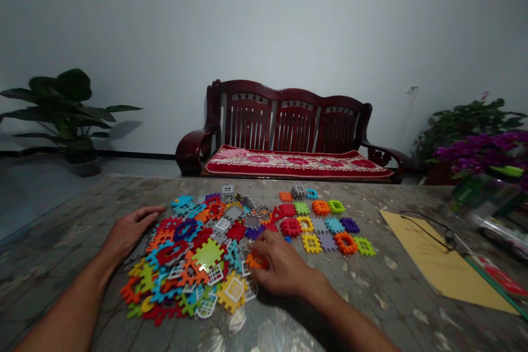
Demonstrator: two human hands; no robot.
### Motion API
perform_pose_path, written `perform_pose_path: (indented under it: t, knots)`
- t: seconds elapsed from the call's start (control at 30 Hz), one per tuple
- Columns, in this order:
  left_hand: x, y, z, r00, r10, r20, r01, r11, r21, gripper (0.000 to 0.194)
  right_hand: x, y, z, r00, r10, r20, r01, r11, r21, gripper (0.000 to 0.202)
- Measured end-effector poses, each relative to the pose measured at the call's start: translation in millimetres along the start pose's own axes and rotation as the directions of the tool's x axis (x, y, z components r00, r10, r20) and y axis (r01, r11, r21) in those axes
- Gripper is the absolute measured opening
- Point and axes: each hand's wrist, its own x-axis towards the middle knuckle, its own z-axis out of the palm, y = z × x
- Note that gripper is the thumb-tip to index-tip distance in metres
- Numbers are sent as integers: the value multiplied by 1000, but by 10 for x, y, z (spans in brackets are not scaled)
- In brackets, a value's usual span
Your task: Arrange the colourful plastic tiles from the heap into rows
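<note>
A heap of colourful plastic building tiles [206,253] with notched edges covers the table before me. At its left edge rests my left hand [131,231], fingers stretched out and holding nothing. My right hand [284,267] is at the heap's right side, fingers closed around an orange tile [256,260]; part of that tile is hidden by the fingers. To the right of the heap, tiles lie in rough rows, among them a yellow window tile [311,243], an orange tile with a round hole [345,243] and a green window tile [364,246]. Grey tiles [299,192] are stacked behind.
On the right of the table [396,308] lie a tan paper envelope [445,264] and eyeglasses [449,239]. A green-lidded container [490,192] and purple flowers [482,151] are farther right. Beyond the table stands a dark wooden bench [289,115]; a potted plant [70,115] is at left.
</note>
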Motion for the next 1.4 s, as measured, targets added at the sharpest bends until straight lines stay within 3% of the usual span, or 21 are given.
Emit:
perform_pose_path:
  t: [0.1,0.23,0.4,0.53,0.73,0.87,0.97,1.17,1.3,1.4]
  knots:
    - [1,-1,-1,1000,6,-1,-6,1000,-18,39,13,-33,33,998,54,-29,-54,998,11,21]
    - [10,-26,3,1000,14,18,-14,999,-31,39,16,56,23,998,66,22,-67,997,30,30]
    - [18,-48,12,1000,15,20,-14,1000,-22,41,-16,181,-60,992,-82,94,75,995,69,63]
    - [2,-24,9,1000,20,15,-20,1000,-20,39,-35,194,-40,965,-198,169,182,978,105,57]
    - [-7,-16,10,1000,22,19,-22,999,-32,37,-42,154,57,997,-24,69,20,998,62,53]
    - [1,-36,16,1000,25,18,-24,999,-42,37,-44,76,112,996,94,-10,-93,989,115,60]
    - [2,-45,16,999,29,21,-28,999,-47,40,-44,26,102,990,140,-10,-139,987,80,54]
    - [7,-49,15,999,34,20,-33,998,-54,41,-14,163,-68,997,-27,68,21,995,95,56]
    - [9,-49,20,999,28,18,-27,998,-55,40,16,240,-110,972,-170,163,147,978,146,68]
    - [7,-45,19,999,25,21,-24,998,-54,42,35,192,-102,962,-196,191,173,977,128,63]
